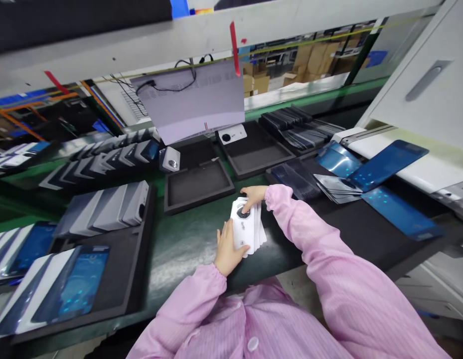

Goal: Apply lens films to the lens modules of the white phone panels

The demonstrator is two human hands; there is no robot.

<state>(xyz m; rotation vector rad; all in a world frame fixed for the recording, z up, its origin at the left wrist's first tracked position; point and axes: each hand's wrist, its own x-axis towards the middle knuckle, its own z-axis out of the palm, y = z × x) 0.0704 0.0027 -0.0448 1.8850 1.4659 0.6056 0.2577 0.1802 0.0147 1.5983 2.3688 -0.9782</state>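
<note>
A small fanned stack of white phone back panels (238,234), the top one printed with a dark round camera ring, is between my two hands over the green worktop. My left hand (227,249) grips the stack along its left and lower edge, thumb across the front. From above, my right hand (254,194) holds the upper end, with its fingertips by the camera ring. Some of its fingers are hidden behind the panels. To the right lies a fan of similar pale panels (338,188) beside blue film sheets (388,162).
Black trays (199,184) stand just beyond my hands; one farther tray holds a single white panel (233,134). On the left, a tray (132,284) carries leaning rows of panels. Dark sleeves (291,124) lie at the back right. A monitor's back (196,99) rises behind.
</note>
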